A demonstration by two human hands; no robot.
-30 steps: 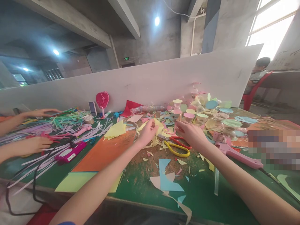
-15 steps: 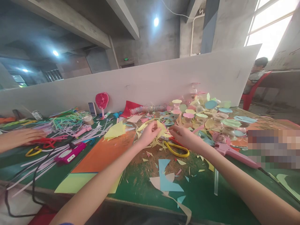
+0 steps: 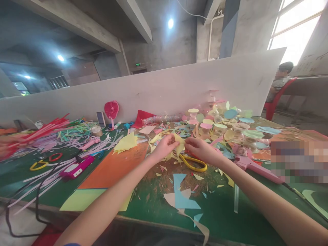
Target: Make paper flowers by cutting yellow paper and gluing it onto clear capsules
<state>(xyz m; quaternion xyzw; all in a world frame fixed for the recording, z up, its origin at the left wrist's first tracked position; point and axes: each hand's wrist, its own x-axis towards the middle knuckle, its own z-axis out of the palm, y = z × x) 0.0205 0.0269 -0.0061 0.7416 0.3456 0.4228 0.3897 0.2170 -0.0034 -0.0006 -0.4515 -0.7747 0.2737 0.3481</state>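
My left hand (image 3: 164, 147) is closed in a pinch on a small yellow paper piece (image 3: 179, 145) above the green table (image 3: 220, 212). My right hand (image 3: 202, 149) meets it from the right, fingers pinched on the same yellow piece. Just below both hands lie yellow-handled scissors (image 3: 193, 164) among paper scraps. A pile of round coloured paper discs (image 3: 230, 123) lies beyond my right hand.
Orange and yellow sheets (image 3: 112, 167) lie left of my hands, a pink glue gun (image 3: 258, 169) on the right. Coloured straws (image 3: 51, 136) and a pink device (image 3: 77, 168) with a black cable fill the left side. A white divider board (image 3: 159, 92) backs the table. A person sits far right.
My right hand moved left to join my left hand on the yellow paper. The other person's hands at the left edge pulled away; a blurred bundle of red straws now shows there.
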